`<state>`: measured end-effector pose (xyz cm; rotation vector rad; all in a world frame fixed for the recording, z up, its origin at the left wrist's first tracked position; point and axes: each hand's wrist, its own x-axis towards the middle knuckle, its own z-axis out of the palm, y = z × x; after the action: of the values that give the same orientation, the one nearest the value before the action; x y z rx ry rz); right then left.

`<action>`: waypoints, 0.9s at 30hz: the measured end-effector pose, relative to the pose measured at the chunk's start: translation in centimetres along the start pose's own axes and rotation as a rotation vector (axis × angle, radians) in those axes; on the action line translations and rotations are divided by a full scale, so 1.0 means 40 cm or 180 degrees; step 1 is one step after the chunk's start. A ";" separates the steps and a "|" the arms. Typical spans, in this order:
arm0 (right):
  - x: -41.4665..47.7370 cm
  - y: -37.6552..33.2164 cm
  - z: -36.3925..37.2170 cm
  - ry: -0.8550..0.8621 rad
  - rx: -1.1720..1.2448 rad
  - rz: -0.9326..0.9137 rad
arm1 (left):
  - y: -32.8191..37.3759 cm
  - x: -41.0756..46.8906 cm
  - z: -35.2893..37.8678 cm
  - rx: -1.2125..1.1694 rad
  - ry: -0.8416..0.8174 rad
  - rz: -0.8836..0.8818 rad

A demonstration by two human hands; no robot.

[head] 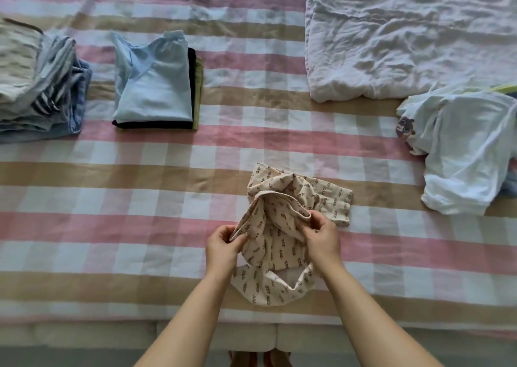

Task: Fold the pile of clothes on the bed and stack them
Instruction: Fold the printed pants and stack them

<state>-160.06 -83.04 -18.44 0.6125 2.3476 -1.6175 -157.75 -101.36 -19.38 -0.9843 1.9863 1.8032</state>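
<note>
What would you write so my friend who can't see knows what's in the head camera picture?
A left hand and a right hand pinch a cream patterned garment on a pink, tan and white checked bed. A tall folded stack and a blue-topped stack lie at left; unfolded white clothes lie at right, beside a white blanket.

Your bed (173,187), in a pink, tan and white check, carries a tall folded stack (36,87) at far left and a second stack topped by a light blue shirt (156,87). A crumpled white blanket (405,36) lies far right, unfolded white clothes (461,148) just beside it, and a cream printed garment (277,243) nearest you.
</note>
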 end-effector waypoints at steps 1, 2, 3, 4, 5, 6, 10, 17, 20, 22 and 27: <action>-0.009 -0.019 -0.010 -0.0005 0.0008 -0.0145 | 0.016 -0.012 -0.008 -0.0157 0.0023 0.0039; -0.019 -0.048 -0.023 0.0000 0.0022 -0.0317 | 0.043 -0.028 -0.019 -0.0337 0.0041 0.0092; -0.032 -0.079 -0.038 0.0022 0.0096 -0.0445 | 0.071 -0.048 -0.033 -0.0536 0.0055 0.0143; -0.046 -0.123 -0.057 0.0052 0.0241 -0.0569 | 0.108 -0.070 -0.048 -0.0729 0.0062 0.0224; -0.061 -0.170 -0.077 0.0077 0.0416 -0.0702 | 0.147 -0.094 -0.066 -0.0891 0.0056 0.0319; -0.077 -0.214 -0.097 0.0093 0.0596 -0.0846 | 0.181 -0.119 -0.082 -0.1019 0.0048 0.0416; -0.141 -0.442 -0.192 0.0139 0.1054 -0.1292 | 0.382 -0.225 -0.166 -0.1327 0.0114 0.0917; -0.278 -0.790 -0.334 -0.0087 0.1237 -0.1492 | 0.729 -0.423 -0.298 -0.1281 -0.0024 0.1818; -0.330 -0.896 -0.380 -0.0255 0.1343 -0.1420 | 0.840 -0.497 -0.351 -0.1171 -0.0152 0.2047; -0.355 -0.944 -0.404 -0.0476 0.1617 -0.1295 | 0.892 -0.532 -0.383 -0.1159 -0.0306 0.2099; -0.400 -1.013 -0.398 -0.0440 0.2103 -0.0649 | 0.958 -0.596 -0.395 -0.1214 -0.0203 0.1956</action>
<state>-163.61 -83.96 27.81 0.3532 1.7975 -2.4600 -161.53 -109.98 27.52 -0.3986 2.0949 2.5665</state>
